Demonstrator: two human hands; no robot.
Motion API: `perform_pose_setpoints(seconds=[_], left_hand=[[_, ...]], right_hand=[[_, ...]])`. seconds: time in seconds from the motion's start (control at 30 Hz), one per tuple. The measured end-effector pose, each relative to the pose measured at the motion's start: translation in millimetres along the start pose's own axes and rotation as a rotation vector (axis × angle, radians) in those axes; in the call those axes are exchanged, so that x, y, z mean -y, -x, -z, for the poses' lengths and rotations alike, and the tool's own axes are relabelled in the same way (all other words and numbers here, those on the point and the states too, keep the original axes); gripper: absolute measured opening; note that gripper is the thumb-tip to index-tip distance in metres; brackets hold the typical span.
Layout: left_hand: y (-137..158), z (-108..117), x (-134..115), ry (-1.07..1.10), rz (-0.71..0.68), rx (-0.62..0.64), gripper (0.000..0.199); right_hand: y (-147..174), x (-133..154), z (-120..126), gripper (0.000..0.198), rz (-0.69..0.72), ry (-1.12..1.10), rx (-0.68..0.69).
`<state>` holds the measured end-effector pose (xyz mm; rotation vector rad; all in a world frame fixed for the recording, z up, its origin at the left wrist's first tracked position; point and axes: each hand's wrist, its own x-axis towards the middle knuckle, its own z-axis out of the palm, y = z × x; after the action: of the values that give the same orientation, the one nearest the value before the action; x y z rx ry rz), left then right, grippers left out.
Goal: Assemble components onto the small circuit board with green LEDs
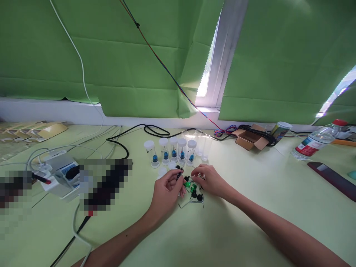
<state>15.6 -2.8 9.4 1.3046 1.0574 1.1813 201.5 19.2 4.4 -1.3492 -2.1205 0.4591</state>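
Note:
My left hand is closed in a pinch on a small black piece with a thin metal rod pointing up from it. Just to its right, my right hand has its thumb and fingertips pressed together over the pile of parts; what is in them is too small to make out. Between and below the hands lie green pieces, black round knobs and thin metal rods. Behind the hands stand several clear tubes with white caps, each holding a blue piece on a bent rod.
More clear tubes stand to the right of the capped ones. Farther right are an open cardboard box, a water bottle and a dark phone-like slab. White devices with cables and a blurred-out dark object lie left.

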Motion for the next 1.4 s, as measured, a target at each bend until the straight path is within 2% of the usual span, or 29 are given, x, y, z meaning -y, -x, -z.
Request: perform_pose_setpoints(seconds=[0.2,0.6,0.87,1.1,1.4], left_hand=[[-1,-1,2,-0.001,-0.006,-0.005,0.027],[-1,0,3,-0.004,-0.015,0.005,0.024],[-2,2,4,-0.02,-0.023,0.003,0.023],[-1,1,2,-0.007,-0.02,0.004,0.023],[-2,0,4,-0.013,-0.031,0.005,0.023]], right_hand=[[0,-5,0,0.013,0.075,0.135,0.089],[2,-8,-5,0.009,0.134,0.267,0.098],[2,-3,-2,0.012,0.152,0.339,0.157],[5,1,-4,0.015,0.249,0.513,0.151],[6,2,-3,0.013,0.313,0.597,0.169]])
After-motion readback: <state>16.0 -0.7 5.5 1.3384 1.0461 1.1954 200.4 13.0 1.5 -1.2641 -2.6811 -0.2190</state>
